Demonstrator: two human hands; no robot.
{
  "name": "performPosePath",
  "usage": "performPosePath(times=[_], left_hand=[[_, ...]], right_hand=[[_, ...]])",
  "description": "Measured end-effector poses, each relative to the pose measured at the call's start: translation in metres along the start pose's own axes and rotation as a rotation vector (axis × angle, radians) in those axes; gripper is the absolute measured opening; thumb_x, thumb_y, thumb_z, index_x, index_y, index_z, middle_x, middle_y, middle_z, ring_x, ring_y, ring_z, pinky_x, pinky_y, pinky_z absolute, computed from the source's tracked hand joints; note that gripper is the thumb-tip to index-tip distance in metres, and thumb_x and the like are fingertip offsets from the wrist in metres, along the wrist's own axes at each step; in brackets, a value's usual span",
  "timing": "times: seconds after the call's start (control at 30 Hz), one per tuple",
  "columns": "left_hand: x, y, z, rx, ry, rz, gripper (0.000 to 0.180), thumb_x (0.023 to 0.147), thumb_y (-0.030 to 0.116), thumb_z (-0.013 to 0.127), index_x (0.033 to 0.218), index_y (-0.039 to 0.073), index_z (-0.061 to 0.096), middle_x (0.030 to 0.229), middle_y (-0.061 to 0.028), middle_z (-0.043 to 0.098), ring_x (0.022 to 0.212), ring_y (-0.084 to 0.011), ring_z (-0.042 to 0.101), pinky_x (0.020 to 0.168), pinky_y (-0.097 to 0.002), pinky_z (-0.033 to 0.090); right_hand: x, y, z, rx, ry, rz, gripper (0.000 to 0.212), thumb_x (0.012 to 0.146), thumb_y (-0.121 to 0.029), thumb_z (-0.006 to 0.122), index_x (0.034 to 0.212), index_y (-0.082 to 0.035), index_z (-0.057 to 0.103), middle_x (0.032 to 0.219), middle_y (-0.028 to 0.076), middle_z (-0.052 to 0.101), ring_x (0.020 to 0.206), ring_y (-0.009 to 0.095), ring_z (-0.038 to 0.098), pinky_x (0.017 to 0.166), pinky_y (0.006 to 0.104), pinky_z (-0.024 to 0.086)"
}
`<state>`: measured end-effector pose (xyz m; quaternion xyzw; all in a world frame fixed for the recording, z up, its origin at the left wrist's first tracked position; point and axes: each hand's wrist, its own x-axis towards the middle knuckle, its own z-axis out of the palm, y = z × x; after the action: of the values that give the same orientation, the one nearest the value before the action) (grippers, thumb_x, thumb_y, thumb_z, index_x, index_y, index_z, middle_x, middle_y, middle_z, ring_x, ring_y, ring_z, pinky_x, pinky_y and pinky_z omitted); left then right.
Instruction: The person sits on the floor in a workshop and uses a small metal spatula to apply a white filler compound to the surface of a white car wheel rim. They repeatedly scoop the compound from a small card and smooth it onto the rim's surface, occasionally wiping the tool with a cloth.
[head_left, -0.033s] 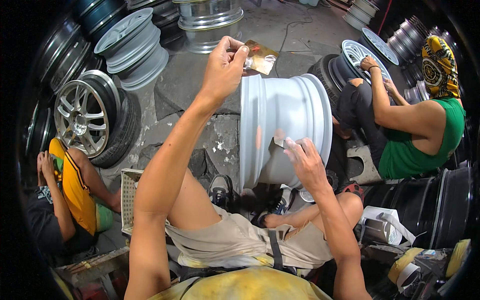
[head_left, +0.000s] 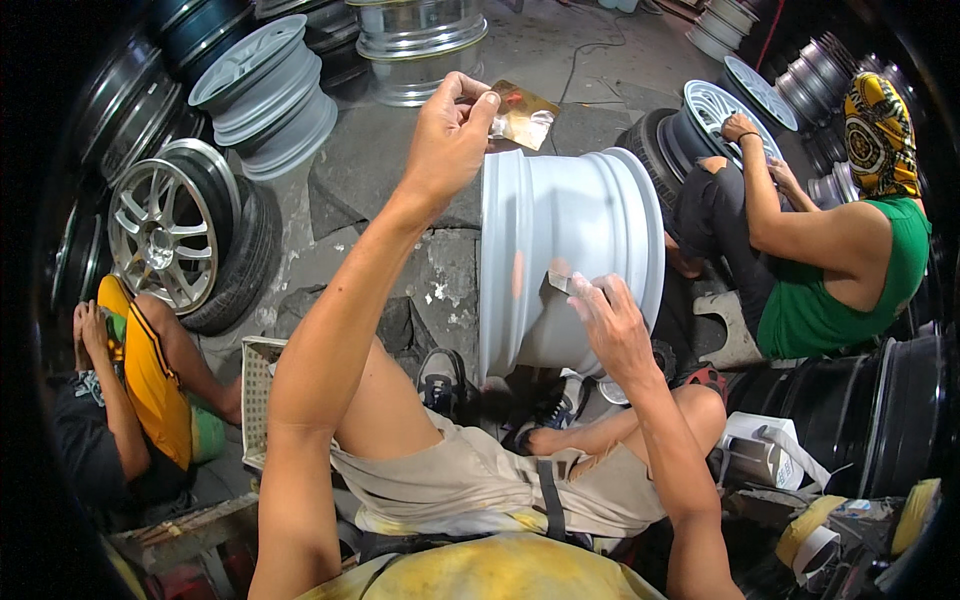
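Note:
A pale grey wheel rim [head_left: 560, 215] stands before my legs, its barrel facing me. Between the thumb and fingers of my left hand [head_left: 455, 135], raised beyond the rim's far left edge, is a thin brownish plate [head_left: 524, 115] with a shiny patch and a dab of red paste. My right hand [head_left: 612, 325] pinches a small flat scraper blade [head_left: 560, 281] at the barrel's surface, beside a pinkish smear. Another pinkish patch [head_left: 517, 275] marks the barrel further left. My fingers cover part of the blade.
On the right, a person in green [head_left: 850, 250] handles another wheel [head_left: 725, 115]. At the left sits a second person [head_left: 130, 400], near a spoked wheel [head_left: 160, 240] and tyre. Stacked grey rims [head_left: 265, 100] stand at far left, a plastic crate [head_left: 262, 400] beside my left leg.

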<state>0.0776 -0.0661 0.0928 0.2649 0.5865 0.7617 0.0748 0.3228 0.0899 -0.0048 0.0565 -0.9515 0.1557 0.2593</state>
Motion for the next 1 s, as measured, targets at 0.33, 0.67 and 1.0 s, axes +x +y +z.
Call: performPosePath(times=[0.33,0.67,1.0], left_hand=[[0.009,-0.027,-0.009,0.040,0.016,0.033,0.013,0.102,0.015,0.056,0.101,0.002,0.055,0.082,-0.0054,0.063,0.071,-0.0071,0.058,0.062,-0.0262,0.052],[0.030,-0.095,0.034,0.116,0.156,0.077,0.016,0.099,0.015,0.056,0.099,-0.001,0.055,0.087,-0.0156,0.068,0.078,-0.0208,0.067,0.073,-0.0361,0.054],[0.032,-0.098,0.029,0.063,0.101,0.086,0.016,0.103,0.013,0.050,0.102,-0.003,0.048,0.095,-0.0141,0.060,0.079,-0.0147,0.064,0.067,-0.0339,0.066]], right_hand=[[-0.001,-0.008,-0.013,-0.021,-0.021,-0.049,0.032,0.085,-0.002,0.071,0.116,-0.001,0.064,0.093,0.013,0.057,0.085,0.032,0.059,0.076,0.0422,0.050],[0.005,-0.013,-0.021,0.164,-0.092,0.185,0.027,0.082,0.001,0.065,0.108,-0.004,0.065,0.083,0.012,0.057,0.076,0.033,0.059,0.069,0.0425,0.048],[0.026,-0.014,-0.013,-0.232,-0.189,-0.036,0.059,0.066,0.002,0.066,0.122,-0.014,0.067,0.077,0.006,0.052,0.071,0.025,0.057,0.063,0.0396,0.045]])
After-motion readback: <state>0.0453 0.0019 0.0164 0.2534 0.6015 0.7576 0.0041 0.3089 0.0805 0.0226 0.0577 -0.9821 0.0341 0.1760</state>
